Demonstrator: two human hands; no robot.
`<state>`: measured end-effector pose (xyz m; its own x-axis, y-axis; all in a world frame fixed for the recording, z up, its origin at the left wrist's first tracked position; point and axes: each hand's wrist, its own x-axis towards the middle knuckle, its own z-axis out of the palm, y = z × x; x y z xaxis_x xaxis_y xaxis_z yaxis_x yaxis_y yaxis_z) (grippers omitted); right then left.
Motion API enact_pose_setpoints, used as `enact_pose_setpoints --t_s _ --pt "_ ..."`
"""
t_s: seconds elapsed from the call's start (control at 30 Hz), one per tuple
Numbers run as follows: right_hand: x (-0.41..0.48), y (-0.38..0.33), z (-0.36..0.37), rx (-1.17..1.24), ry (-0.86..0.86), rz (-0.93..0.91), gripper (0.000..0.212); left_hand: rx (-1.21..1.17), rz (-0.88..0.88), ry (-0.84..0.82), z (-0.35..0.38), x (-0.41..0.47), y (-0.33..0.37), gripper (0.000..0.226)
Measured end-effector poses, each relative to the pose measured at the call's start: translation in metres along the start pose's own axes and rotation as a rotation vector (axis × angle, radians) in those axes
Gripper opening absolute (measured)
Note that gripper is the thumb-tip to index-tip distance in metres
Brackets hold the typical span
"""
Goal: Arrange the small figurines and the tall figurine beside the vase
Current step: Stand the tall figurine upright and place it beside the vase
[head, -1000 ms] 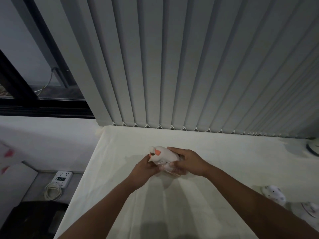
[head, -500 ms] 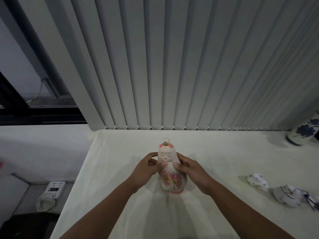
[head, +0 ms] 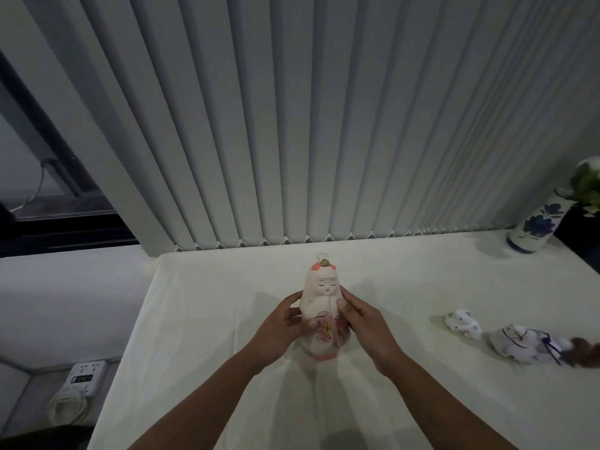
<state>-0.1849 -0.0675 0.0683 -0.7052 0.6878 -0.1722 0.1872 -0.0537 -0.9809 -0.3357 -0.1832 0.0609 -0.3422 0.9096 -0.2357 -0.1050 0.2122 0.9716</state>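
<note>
From my remote seat I see a dim room, light low and cool: grey vertical blinds [head: 324,125] fill the back wall and hang down to the far edge of a table covered in a pale cloth [head: 207,319]. At left the blinds stop short of a dark-framed window [head: 48,203], a thin cable running along its sill. Low left, beside the table, a white power strip [head: 85,375] lies on a grey ledge with a coiled white cord [head: 68,407] just in front of it.

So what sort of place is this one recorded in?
Probably a home room by a window: vertical blinds, a cloth-covered table with a flowered vase and ceramic figurines, a power strip below.
</note>
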Motion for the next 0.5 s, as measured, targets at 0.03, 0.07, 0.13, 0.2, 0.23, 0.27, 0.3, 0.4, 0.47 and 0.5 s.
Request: enact_pose_setpoints --t_s 0.03,0.07,0.13,0.2,0.23,0.27,0.3,0.4,0.47,0.5 --pt "-0.001 0.0 0.0 0.005 -0.01 -0.003 0.032 -0.014 0.001 -0.005 0.002 0.001 0.001 0.053" --pt "-0.001 0.0 0.0 0.013 -0.02 -0.006 0.033 -0.025 -0.001 -0.005 0.003 0.001 0.002 0.05" --pt "-0.001 -0.002 -0.001 0.025 -0.018 -0.008 0.035 -0.042 -0.001 -0.005 0.006 0.004 0.003 0.047" --pt "0.0 -0.002 -0.003 0.036 0.001 -0.005 0.035 -0.036 -0.001 -0.006 0.01 0.007 0.004 0.046" --pt "-0.001 -0.001 -0.005 0.041 0.012 -0.004 0.035 -0.035 -0.002 -0.004 0.013 0.009 0.004 0.046" --pt "-0.001 -0.001 -0.007 0.044 0.021 -0.005 0.034 -0.038 -0.004 0.0 0.015 0.011 0.004 0.047" --pt "-0.001 -0.001 -0.01 0.044 0.03 -0.007 0.034 -0.041 -0.005 0.002 0.019 0.014 0.005 0.048" --pt "-0.004 -0.003 -0.025 0.04 0.042 -0.011 0.033 -0.039 -0.009 -0.015 0.03 0.023 0.004 0.05" --pt "-0.005 -0.004 -0.04 0.047 0.037 -0.008 0.033 -0.03 -0.011 -0.044 0.041 0.031 0.007 0.051" --pt "-0.006 -0.004 -0.047 0.053 0.032 -0.007 0.034 -0.022 -0.01 -0.06 0.045 0.035 0.009 0.051"
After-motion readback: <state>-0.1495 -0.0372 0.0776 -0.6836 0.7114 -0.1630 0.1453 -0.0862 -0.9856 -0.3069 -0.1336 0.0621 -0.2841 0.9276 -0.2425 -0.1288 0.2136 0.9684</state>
